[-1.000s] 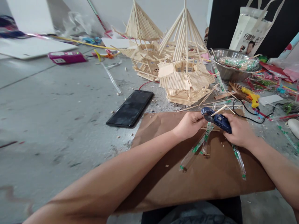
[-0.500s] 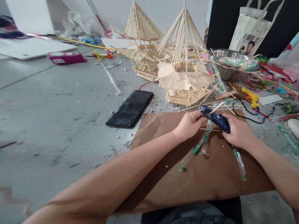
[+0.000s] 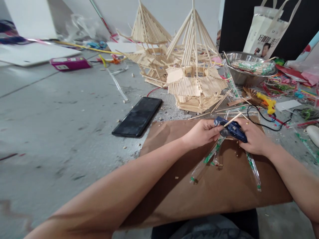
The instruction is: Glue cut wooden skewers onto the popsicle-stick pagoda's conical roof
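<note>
My left hand [image 3: 202,133] is closed, its fingertips pinching the near end of a thin wooden chopstick [image 3: 232,120]. In my right hand [image 3: 254,136] is a dark blue hand tool [image 3: 235,131], its exact kind unclear; the fingers wrap its right end. The chopstick slants across the tool, pointing up and right. My left fingertips also sit close to the tool's grey left end. Beneath the hands lies a brown board [image 3: 184,196] bearing clear chopstick wrappers with green print [image 3: 203,164]. Another wrapper [image 3: 253,171] lies below my right hand.
Beyond the board stands a pagoda model made of sticks [image 3: 196,88], with a second model [image 3: 152,43] behind it. A black phone [image 3: 138,117] lies left. A metal bowl of wrapped chopsticks [image 3: 245,77], yellow glue gun [image 3: 267,103] and black cable are at right.
My right hand has turned over the tool, and the tool has tilted with it. My left fingers have shifted onto the chopstick's near end. The camera view has moved slightly.
</note>
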Available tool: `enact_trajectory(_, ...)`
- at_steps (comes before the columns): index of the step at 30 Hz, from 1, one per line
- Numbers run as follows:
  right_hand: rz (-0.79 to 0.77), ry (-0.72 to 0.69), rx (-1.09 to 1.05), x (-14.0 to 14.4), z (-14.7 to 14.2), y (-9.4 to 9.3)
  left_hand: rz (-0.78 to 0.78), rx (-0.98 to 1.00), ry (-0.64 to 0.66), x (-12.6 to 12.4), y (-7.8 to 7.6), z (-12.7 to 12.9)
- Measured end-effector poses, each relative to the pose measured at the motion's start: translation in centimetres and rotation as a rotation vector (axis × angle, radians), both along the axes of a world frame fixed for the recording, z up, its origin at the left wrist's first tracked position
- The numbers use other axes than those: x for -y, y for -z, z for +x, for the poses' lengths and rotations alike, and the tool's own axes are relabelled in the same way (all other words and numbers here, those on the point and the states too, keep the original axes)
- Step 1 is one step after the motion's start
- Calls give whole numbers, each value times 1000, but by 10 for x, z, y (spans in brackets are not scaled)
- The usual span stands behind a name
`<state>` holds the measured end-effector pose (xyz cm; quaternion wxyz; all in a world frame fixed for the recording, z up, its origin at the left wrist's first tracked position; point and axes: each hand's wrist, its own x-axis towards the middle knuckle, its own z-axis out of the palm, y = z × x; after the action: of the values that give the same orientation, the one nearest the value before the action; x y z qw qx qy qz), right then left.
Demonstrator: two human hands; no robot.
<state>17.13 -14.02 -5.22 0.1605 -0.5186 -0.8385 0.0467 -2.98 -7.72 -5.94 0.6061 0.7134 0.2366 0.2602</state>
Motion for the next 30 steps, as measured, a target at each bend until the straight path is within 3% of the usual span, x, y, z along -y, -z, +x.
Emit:
enact_trajectory(4, 69, 80, 93, -1, 2, 1, -27, -77, 3, -1, -6, -1)
enact_trajectory(8, 112, 203, 201, -3, 9, 2, 60, -92, -76, -5, -4, -2)
enact_trajectory(17, 32, 378, 386, -17, 32, 19, 240, -218, -212, -7, -1, -2)
enact_trajectory(20, 77, 360, 358, -15, 30, 19, 360, -255, -211, -5, -1, -1)
enact_trajectory(24, 291, 297, 239, -5, 14, 7, 493, -293, -170, -3, 0, 0)
enact_trajectory(27, 416, 182, 230, 3, -1, -2, 603, -338, -141, 2, 1, 2)
enact_trajectory(30, 437, 68, 263, 8, -12, -4, 683, -421, -122, 7, 1, 5)
